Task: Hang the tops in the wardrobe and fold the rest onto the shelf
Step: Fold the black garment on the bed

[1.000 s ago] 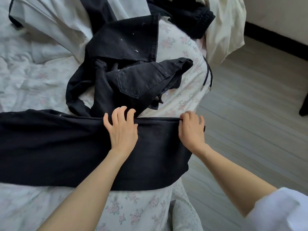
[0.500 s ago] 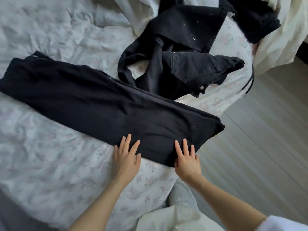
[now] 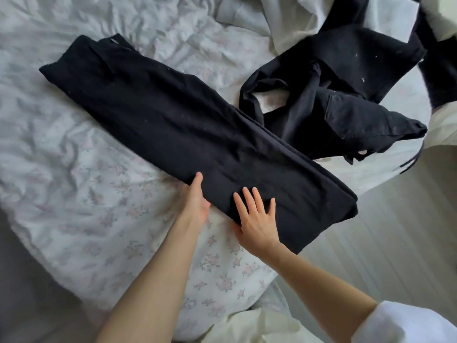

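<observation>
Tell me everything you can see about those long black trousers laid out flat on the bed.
The long black trousers, of matte heavy-looking cotton, lie folded lengthwise, legs stacked, in a diagonal strip across the flowered white bedsheet. The near end overhangs the bed's edge. The left hand slips under the near edge, thumb on top; the right hand presses flat on it. A crumpled black garment touches its far side.

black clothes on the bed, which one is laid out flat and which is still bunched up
The long black trousers under both hands lie flat in a straight strip. The black jeans beyond them, toward the bed's corner, are crumpled, with a pocket showing.
</observation>
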Tool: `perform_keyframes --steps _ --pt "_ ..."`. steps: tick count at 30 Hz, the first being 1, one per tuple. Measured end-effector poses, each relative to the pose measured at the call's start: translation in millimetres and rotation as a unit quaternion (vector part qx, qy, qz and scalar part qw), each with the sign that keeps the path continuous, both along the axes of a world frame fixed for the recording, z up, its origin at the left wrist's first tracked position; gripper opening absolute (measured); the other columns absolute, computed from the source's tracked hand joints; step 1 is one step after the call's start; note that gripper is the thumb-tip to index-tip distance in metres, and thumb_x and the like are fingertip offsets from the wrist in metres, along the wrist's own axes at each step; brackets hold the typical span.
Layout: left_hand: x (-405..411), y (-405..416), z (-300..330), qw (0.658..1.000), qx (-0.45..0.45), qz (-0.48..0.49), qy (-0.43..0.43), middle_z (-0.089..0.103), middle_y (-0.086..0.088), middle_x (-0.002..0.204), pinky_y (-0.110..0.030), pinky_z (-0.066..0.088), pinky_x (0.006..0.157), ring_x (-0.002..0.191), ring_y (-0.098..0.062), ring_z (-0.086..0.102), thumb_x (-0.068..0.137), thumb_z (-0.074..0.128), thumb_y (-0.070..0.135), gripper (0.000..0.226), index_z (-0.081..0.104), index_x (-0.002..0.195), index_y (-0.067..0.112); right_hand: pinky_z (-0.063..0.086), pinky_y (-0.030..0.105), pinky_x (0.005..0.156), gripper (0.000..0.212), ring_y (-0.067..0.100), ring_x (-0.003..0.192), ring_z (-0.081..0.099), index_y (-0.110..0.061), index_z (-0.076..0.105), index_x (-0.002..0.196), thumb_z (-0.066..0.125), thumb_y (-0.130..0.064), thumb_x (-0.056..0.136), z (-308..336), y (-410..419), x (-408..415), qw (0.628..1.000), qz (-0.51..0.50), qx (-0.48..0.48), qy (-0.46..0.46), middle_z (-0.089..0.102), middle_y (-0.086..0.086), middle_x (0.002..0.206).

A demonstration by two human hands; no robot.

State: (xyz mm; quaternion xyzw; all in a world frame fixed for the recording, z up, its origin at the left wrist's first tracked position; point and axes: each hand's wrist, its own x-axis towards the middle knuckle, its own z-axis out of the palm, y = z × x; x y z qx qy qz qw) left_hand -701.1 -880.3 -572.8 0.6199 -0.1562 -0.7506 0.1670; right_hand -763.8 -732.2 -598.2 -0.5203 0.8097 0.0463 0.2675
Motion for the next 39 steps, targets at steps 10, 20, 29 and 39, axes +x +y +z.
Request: perform_keyframes --steps 10,20,29,39 --pt "4 14 2 0.992 -0.063 -0.062 -0.085 0.058 -0.004 0.115 -0.045 0.050 0.094 0.106 -0.023 0.060 0.096 0.053 0.026 0.015 0.046 0.103 0.015 0.040 0.038 0.087 0.077 0.028 0.118 0.038 -0.018 0.012 0.150 0.048 -0.005 0.083 14 5 -9 0.991 -0.096 0.042 0.088 0.034 0.007 0.141" --pt "38 9 17 0.916 -0.215 -0.177 -0.288 0.035 -0.012 0.137 -0.030 0.040 0.085 0.108 -0.023 0.049 0.091 0.055 0.010 0.051 0.029 0.135 0.009 0.019 0.050 0.113 0.063 0.024 0.144 0.000 -0.033 0.005 0.150 0.035 -0.037 0.095 28 40 17 0.992 -0.046 0.083 -0.084 0.004 -0.001 0.158" --pt "17 48 10 0.960 -0.091 -0.072 -0.256 0.050 0.001 0.118 -0.034 0.043 0.088 0.097 -0.019 0.050 0.087 0.063 0.018 0.058 0.032 0.136 0.010 0.029 0.042 0.110 0.055 0.031 0.140 0.021 -0.009 0.027 0.147 0.043 -0.015 0.095 14 48 -41 0.938 -0.338 -0.079 -0.022 0.020 0.012 0.155" --pt "-1 87 2 0.930 -0.149 -0.157 -0.297 0.050 -0.010 0.127 -0.031 0.042 0.085 0.098 -0.021 0.051 0.092 0.056 0.019 0.046 0.033 0.129 0.006 0.030 0.049 0.105 0.031 0.028 0.118 0.046 -0.013 0.048 0.118 0.049 -0.033 0.094 2 47 -147 0.988 -0.148 -0.037 0.026 0.051 0.003 0.126"
